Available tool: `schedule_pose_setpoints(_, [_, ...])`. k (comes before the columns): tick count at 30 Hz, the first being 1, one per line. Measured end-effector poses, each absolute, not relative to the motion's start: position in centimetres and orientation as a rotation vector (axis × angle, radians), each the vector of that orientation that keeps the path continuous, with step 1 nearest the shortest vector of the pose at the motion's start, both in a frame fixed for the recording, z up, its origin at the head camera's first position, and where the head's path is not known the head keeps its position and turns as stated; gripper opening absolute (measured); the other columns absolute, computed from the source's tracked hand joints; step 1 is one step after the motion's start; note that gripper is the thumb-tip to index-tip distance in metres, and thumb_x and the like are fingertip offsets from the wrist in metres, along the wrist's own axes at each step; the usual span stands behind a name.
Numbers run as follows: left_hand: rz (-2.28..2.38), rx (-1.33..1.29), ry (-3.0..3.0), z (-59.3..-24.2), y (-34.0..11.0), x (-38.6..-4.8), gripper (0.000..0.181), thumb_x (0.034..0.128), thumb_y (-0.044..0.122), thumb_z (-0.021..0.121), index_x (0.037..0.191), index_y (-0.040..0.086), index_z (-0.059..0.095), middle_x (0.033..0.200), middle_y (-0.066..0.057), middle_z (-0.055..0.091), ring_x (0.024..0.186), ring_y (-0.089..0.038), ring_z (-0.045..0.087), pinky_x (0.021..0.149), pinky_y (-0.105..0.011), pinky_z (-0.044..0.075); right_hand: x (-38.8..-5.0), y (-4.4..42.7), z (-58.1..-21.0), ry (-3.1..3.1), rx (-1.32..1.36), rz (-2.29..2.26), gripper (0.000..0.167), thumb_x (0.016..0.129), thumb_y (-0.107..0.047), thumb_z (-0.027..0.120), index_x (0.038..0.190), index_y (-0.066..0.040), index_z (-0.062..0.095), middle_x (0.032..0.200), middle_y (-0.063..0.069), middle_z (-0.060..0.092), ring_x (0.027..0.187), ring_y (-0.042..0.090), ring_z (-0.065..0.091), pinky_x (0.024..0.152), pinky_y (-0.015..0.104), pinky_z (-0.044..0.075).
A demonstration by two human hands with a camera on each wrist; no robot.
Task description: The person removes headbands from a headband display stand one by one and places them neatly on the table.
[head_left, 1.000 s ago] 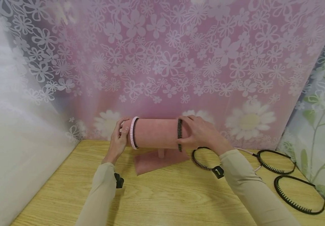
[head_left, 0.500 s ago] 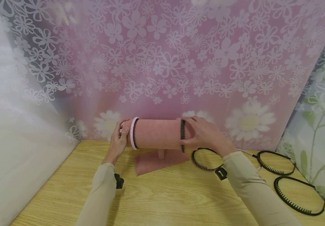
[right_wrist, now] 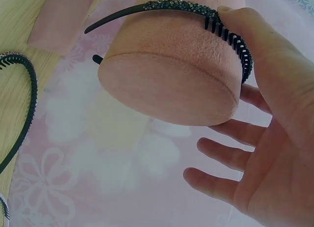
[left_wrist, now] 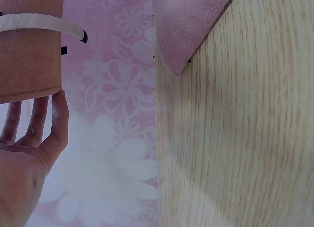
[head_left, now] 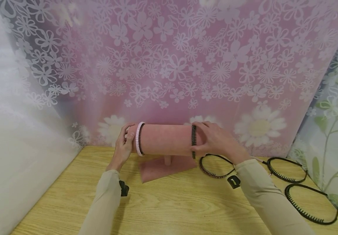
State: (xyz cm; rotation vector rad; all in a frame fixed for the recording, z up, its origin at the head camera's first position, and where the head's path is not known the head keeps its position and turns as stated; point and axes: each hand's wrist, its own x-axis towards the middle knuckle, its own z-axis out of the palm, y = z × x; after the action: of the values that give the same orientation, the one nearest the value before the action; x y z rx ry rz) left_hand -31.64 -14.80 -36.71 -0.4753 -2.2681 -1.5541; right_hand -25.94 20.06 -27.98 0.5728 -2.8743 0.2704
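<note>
One roll [head_left: 166, 139], left hand [head_left: 123, 147] gripping its nine-o'clock end, right hand [head_left: 217, 140] pinching a dark headband [head_left: 194, 138] around its three-o'clock end, pale headband [head_left: 137, 139] near nine.

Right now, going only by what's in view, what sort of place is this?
Probably a small indoor display or work corner: a wood-grain table before a flowered backdrop, with a pink stand bearing a pale headband and a dark headband.
</note>
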Motion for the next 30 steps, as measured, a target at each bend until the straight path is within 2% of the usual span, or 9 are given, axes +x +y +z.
schedule_pose_setpoints(4, [-1.554,-0.486,-2.263,-36.3,-14.7,-31.2,0.045,0.1093,0.027,0.044,0.153,0.014,0.043,0.141,-0.024,0.054,0.103,-0.041,0.067,0.08,-0.037,0.053,-25.9,20.4,-28.0,-2.866,0.576,0.273,0.093,0.082,-0.051,0.081,0.156,-0.013,0.041,0.149,0.025,0.051,0.135,0.045,0.051,0.108,0.063,0.044])
schedule_pose_setpoints(11, [-1.528,-0.467,-2.249,-39.1,-15.3,-34.0,0.042,0.1094,0.036,0.043,0.152,0.035,0.044,0.142,-0.016,0.054,0.102,-0.038,0.067,0.08,-0.041,0.053,-25.6,20.9,-27.9,-2.872,0.552,0.25,0.093,0.081,-0.055,0.079,0.157,-0.016,0.04,0.149,0.023,0.051,0.134,0.045,0.052,0.104,0.064,0.046])
schedule_pose_setpoints(17, [-1.531,-0.463,-2.243,-38.9,-15.3,-33.8,0.04,0.1085,0.042,0.044,0.148,0.04,0.045,0.139,-0.014,0.055,0.1,-0.037,0.067,0.08,-0.041,0.053,-25.6,21.3,-28.0,-2.867,0.565,0.236,0.092,0.082,-0.051,0.08,0.156,-0.013,0.041,0.143,0.025,0.055,0.129,0.045,0.055,0.103,0.062,0.047])
schedule_pose_setpoints(23, [-1.532,-0.462,-2.241,-39.1,-15.3,-34.0,0.042,0.1091,0.037,0.044,0.151,0.036,0.044,0.141,-0.015,0.054,0.102,-0.038,0.067,0.08,-0.041,0.052,-25.5,21.6,-27.9,-2.861,0.595,0.263,0.089,0.082,-0.045,0.08,0.155,-0.011,0.042,0.139,0.025,0.058,0.125,0.045,0.058,0.102,0.061,0.048])
schedule_pose_setpoints(30, [-1.545,-0.465,-2.234,-38.3,-14.9,-33.2,0.044,0.1092,0.026,0.044,0.153,0.02,0.044,0.139,-0.023,0.055,0.1,-0.042,0.065,0.079,-0.042,0.052,-25.3,21.8,-28.0,-2.877,0.607,0.279,0.09,0.082,-0.041,0.08,0.157,-0.013,0.039,0.141,0.024,0.058,0.126,0.045,0.058,0.101,0.061,0.048])
